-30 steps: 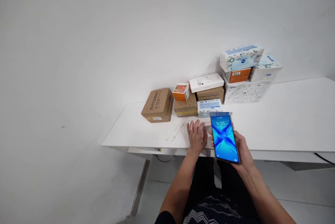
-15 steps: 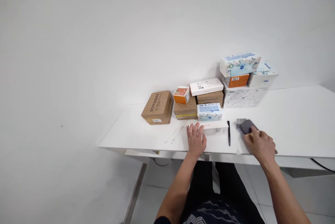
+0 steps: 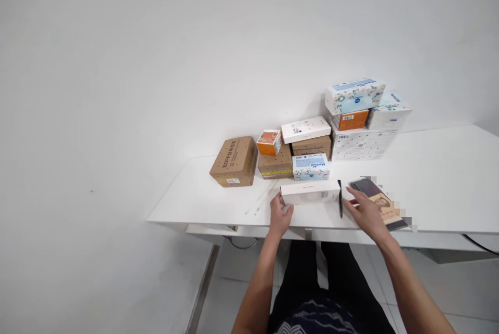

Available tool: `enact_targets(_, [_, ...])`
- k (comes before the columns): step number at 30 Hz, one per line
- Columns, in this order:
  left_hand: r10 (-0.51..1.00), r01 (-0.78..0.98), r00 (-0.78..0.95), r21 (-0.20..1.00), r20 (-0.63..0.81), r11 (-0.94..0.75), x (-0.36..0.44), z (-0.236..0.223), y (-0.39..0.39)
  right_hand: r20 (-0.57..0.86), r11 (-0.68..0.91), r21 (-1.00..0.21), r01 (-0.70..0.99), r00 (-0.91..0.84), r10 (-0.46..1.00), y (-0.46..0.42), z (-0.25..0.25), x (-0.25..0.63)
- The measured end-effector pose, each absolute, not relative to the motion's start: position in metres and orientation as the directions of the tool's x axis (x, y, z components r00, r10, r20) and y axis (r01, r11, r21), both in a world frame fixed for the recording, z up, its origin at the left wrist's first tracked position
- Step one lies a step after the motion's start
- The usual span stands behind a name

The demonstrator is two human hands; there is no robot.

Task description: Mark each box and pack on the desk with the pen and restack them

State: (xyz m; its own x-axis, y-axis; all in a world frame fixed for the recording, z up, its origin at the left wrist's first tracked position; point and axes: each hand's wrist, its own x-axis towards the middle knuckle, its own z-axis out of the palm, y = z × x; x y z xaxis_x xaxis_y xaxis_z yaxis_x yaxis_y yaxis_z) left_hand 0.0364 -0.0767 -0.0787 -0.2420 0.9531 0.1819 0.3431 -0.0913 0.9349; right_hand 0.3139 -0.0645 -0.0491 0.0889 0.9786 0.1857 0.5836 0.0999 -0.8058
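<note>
A long, narrow white box [image 3: 310, 193] lies near the table's front edge. My left hand [image 3: 280, 215] is at its left end, fingers against the end and thumb apart in front. Past the box's right end lies a black pen [image 3: 340, 198]. My right hand [image 3: 365, 214] hovers just right of the pen, fingers apart and holding nothing. Partly under that hand in view is a dark phone [image 3: 360, 184] with a tan picture [image 3: 385, 208] on its lower part; some of it is blurred by pixelation.
Behind the white box stand a tissue pack [image 3: 311, 166], a brown carton [image 3: 236, 162], an orange box [image 3: 268, 141] on another carton [image 3: 275, 163], and a flat white box [image 3: 306, 129]. At the back right, tissue packs [image 3: 354, 95] and an orange box [image 3: 353, 120] are stacked on a white carton [image 3: 362, 144].
My right hand has let go of the phone and moved left toward the pen, uncovering the tan picture. My left hand has slid from the white box's top to its left end.
</note>
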Motion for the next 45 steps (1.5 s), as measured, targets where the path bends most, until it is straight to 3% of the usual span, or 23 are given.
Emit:
enact_targets(4, [0.971,0.144,-0.225,0.988,0.078,-0.046,0.035,-0.073,-0.075,0.114,0.118,-0.886,0.448,-0.034,0.993,-0.061,-0.035,0.290])
enact_targets(10, [0.982,-0.106,-0.188,0.994,-0.034,0.014,0.030,-0.058,-0.074,0.063,0.064,-0.961,0.269,-0.013,0.998,-0.068,-0.024,0.291])
enact_targets(14, [0.976,-0.212,-0.181,0.974,-0.121,0.081,0.038,-0.046,-0.074,-0.080,-0.081,-0.996,-0.038,-0.017,0.997,-0.075,-0.021,0.288])
enact_targets(19, [0.990,-0.275,-0.110,0.960,-0.085,0.052,0.046,-0.032,-0.075,-0.238,-0.145,-0.866,-0.478,0.140,0.961,-0.068,-0.023,0.292])
enact_targets(22, [0.961,-0.087,-0.275,0.996,-0.002,-0.023,0.033,-0.027,-0.071,-0.223,-0.052,-0.813,-0.580,0.227,0.948,-0.052,-0.021,0.300])
enact_targets(27, [0.815,0.304,-0.546,0.952,0.192,-0.021,-0.014,-0.013,-0.057,-0.228,-0.026,-0.828,-0.560,0.295,0.928,-0.015,-0.013,0.305])
enact_targets(30, [0.701,0.632,-0.616,0.757,0.361,0.166,-0.045,0.004,-0.046,-0.218,-0.009,-0.795,-0.606,0.272,0.937,0.000,-0.010,0.298])
enact_targets(32, [0.658,0.723,-0.628,0.625,0.415,0.295,-0.065,0.018,-0.035,-0.192,0.023,-0.760,-0.650,0.258,0.947,0.004,-0.010,0.292])
enact_targets(36, [0.673,0.738,-0.638,0.549,0.374,0.394,-0.102,0.044,-0.006,-0.201,0.015,-0.730,-0.684,0.236,0.951,-0.002,-0.015,0.285])
enact_targets(41, [0.677,0.592,-0.727,0.605,0.115,0.532,-0.140,0.058,0.024,-0.222,0.071,-0.753,-0.654,0.355,0.908,-0.025,-0.024,0.280])
enact_targets(45, [0.686,0.563,-0.726,0.603,0.034,0.566,-0.152,0.055,0.020,-0.195,-0.015,-0.806,-0.592,0.242,0.951,-0.048,-0.029,0.257])
